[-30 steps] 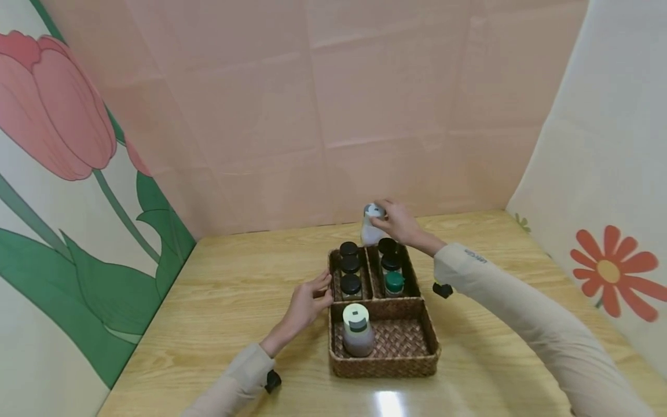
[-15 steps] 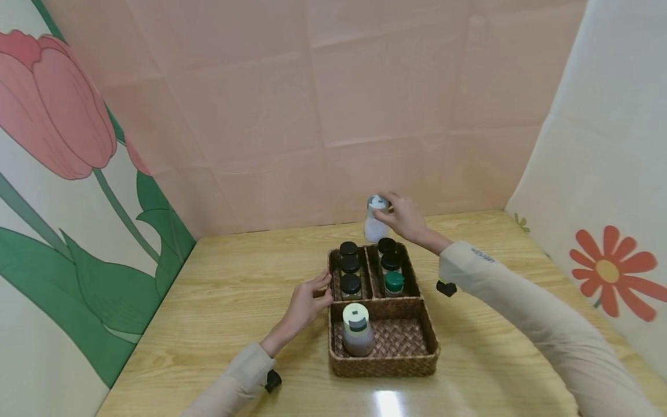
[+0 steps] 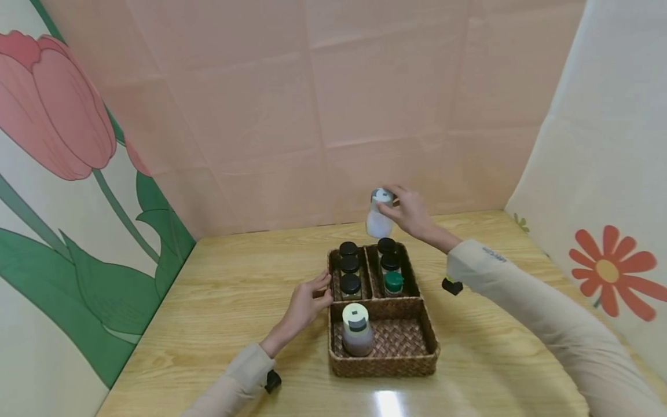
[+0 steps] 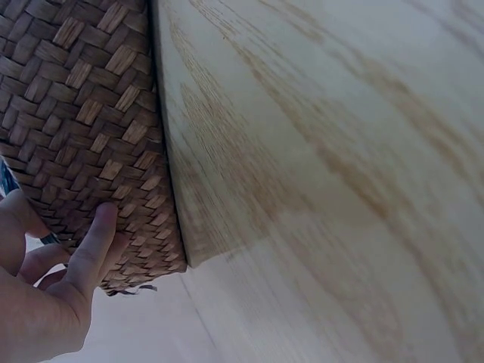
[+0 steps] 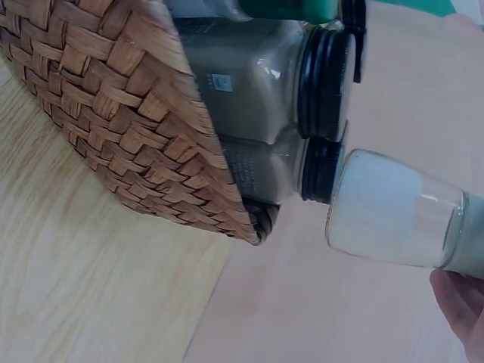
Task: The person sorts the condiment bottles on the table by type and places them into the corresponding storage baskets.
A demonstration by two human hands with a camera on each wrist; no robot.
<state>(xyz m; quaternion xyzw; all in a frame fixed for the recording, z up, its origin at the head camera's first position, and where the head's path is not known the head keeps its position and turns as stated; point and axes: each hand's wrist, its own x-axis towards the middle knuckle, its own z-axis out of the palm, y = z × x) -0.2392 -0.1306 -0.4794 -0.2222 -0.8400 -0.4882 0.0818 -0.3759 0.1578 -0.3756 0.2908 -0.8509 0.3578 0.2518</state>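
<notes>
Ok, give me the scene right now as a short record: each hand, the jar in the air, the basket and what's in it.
right hand: grips the white jar near its lid
white jar: in the air above the basket's far edge, white contents
left hand: fingers rest on the basket's left wall
basket: woven, three compartments, on the wooden table
far compartments: five black-lidded jars, one green-lidded jar
near compartment: one cream-lidded jar, brown contents

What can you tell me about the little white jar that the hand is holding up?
The little jar is clear, glass by the look of it, and filled with white powder. Its pale cap has a dark patch on top. The right hand grips it near the cap, so it hangs almost upright in the air, touching nothing else. It sits above the far edge of the woven basket, just beyond the black-lidded jars.
</notes>
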